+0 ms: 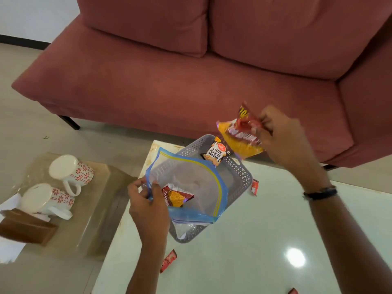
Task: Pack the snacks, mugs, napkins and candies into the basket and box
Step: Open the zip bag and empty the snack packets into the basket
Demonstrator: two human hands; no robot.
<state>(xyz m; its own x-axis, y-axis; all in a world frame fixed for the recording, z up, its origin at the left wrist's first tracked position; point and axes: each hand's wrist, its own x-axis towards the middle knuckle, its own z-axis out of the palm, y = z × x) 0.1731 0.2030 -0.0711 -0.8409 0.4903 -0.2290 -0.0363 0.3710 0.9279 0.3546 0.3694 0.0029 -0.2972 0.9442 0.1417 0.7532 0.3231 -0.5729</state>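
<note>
My left hand (146,205) pinches the blue rim of a clear zip bag (197,187), holding it over the grey perforated basket (241,177). One red and yellow snack packet (176,197) lies inside the bag. My right hand (282,136) grips a second red and yellow snack packet (239,134) in the air above the basket's far end. A salted peanuts packet (216,152) leans in the basket's far corner. Two white mugs with red flowers (72,168) (46,198) lie on a lower glass table at the left.
Small red candies (168,261) (254,187) (293,291) lie on the white glossy table (275,240). A brown box (25,228) and white napkins (8,251) sit by the mugs. A pink sofa (191,71) stands right behind the table.
</note>
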